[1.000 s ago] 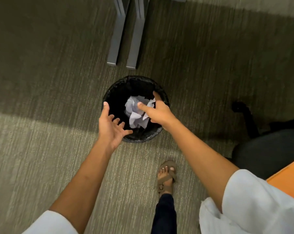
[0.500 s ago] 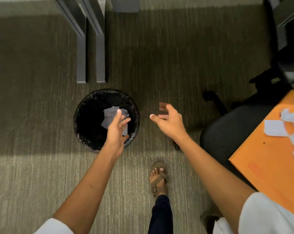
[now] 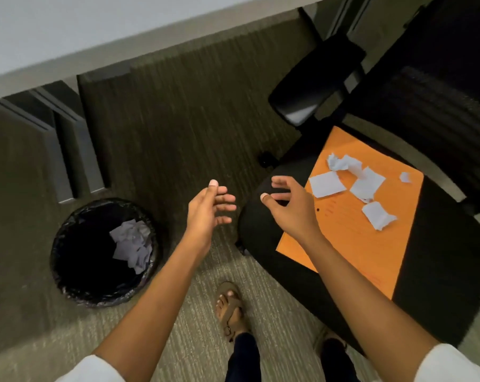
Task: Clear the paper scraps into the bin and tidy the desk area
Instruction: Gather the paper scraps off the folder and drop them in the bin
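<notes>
A round black bin [image 3: 67,274] with a plastic liner stands on the carpet at the lower left, with crumpled white paper [image 3: 132,244] inside it. Several white paper scraps [image 3: 367,186] lie on an orange folder [image 3: 354,246] that rests on a black chair seat. My left hand [image 3: 208,213] hovers empty over the carpet, right of the bin, fingers spread. My right hand [image 3: 291,208] is empty too, fingers apart, over the folder's left corner, just left of the nearest scrap [image 3: 327,184].
The black office chair [image 3: 440,260] fills the right side, its armrest [image 3: 313,86] further back. Two grey desk legs [image 3: 73,161] stand behind the bin, under a pale desk edge. My sandalled foot [image 3: 230,310] is on the carpet between bin and chair.
My right hand let the paper go into the bin. Both hands then swung right, away from the bin towards the chair, and the view turned to show the folder and scraps.
</notes>
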{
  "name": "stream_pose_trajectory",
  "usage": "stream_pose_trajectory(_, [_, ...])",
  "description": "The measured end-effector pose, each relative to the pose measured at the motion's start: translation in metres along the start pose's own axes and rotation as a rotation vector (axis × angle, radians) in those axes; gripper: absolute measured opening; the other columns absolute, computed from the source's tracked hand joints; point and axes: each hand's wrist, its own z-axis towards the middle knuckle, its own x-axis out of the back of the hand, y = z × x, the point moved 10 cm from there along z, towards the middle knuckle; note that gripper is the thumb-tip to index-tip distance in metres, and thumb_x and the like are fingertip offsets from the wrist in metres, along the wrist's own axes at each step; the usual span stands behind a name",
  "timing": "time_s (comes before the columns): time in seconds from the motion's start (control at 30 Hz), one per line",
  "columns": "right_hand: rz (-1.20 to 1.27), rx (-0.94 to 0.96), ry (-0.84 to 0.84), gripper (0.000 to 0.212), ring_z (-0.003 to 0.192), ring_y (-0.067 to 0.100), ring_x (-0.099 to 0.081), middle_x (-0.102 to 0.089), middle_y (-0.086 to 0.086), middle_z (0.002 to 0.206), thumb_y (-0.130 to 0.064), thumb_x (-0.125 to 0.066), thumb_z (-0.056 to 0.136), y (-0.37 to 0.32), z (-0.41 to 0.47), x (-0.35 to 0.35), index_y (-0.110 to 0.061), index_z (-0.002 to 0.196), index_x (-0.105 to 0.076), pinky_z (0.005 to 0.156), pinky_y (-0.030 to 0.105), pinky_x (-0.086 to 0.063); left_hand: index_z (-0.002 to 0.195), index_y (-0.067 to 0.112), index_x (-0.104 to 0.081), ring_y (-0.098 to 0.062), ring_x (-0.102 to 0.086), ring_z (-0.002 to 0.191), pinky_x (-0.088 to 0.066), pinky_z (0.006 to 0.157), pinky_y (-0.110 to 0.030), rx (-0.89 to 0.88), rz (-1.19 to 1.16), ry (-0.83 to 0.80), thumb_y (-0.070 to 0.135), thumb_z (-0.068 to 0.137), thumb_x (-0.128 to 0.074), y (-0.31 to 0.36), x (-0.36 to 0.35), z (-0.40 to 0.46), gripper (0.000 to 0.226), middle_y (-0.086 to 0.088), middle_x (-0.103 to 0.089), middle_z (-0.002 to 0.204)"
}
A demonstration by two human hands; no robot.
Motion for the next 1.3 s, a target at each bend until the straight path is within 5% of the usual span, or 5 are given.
stream_pose_trajectory(0.37, [-0.204,-0.220,0.524,0.026,0.106,0.022,-0.061,-0.055,0.002,0.124,-0.024,-0.075,0.083,0.117,-0.030,0.207,-0.023,0.109,-0.069,0.074,0.020,-0.041,0.103,0.021,-0.067,-0.002,-0.060,0.092,-0.047,0.070,-0.016,-0.407,0.734,-0.060,0.034,0.084,-0.078,0.012,-0.161,-0.015,0.025,0.007,-0.067,0.102])
stream_pose_trajectory(0.6, [-0.345,-0.386,0.369,0.050,0.117,0.029,-0.053,-0.048,0.007,0.135,-0.033,-0.074,0.086,0.170,-0.021,0.222,-0.024,0.132,-0.057,0.085,0.041,-0.049,0.115,0.017,-0.064,-0.019,-0.049,0.117,-0.040,0.082,-0.026,-0.615,1.015,-0.095,0.027,0.086,-0.076,0.009,-0.231,-0.014,0.033,0.002,-0.064,0.119])
stream_pose_trajectory(0.9, [0.057,-0.304,0.454,0.020,0.068,0.003,-0.063,-0.064,-0.015,0.089,-0.016,-0.078,0.083,0.183,-0.021,0.254,-0.031,0.087,-0.065,0.054,0.014,-0.049,0.113,0.015,-0.067,-0.026,-0.052,0.115,-0.053,0.081,-0.041,-0.567,1.296,-0.009,0.031,0.082,-0.079,-0.005,-0.259,0.008,0.037,-0.006,-0.058,0.126])
stream_pose_trajectory(1.17, [-0.094,-0.201,0.159,0.078,0.117,0.021,-0.055,-0.048,0.002,0.139,-0.020,-0.084,0.076,0.154,0.047,0.236,-0.025,0.141,-0.042,0.086,0.032,-0.053,0.113,0.017,-0.061,-0.026,-0.064,0.097,-0.058,0.076,-0.042,-0.479,1.248,-0.003,0.017,0.080,-0.080,-0.006,-0.266,0.019,0.038,-0.006,-0.068,0.108])
stream_pose_trajectory(1.3, [-0.220,-0.220,0.109,0.071,0.123,0.025,-0.050,-0.051,0.008,0.135,-0.016,-0.081,0.078,0.161,0.065,0.225,-0.017,0.140,-0.046,0.097,0.040,-0.049,0.118,0.019,-0.056,-0.006,-0.066,0.076,-0.058,0.059,-0.024,-0.413,0.973,-0.161,0.008,0.081,-0.077,0.005,-0.265,0.022,0.044,0.007,-0.069,0.082])
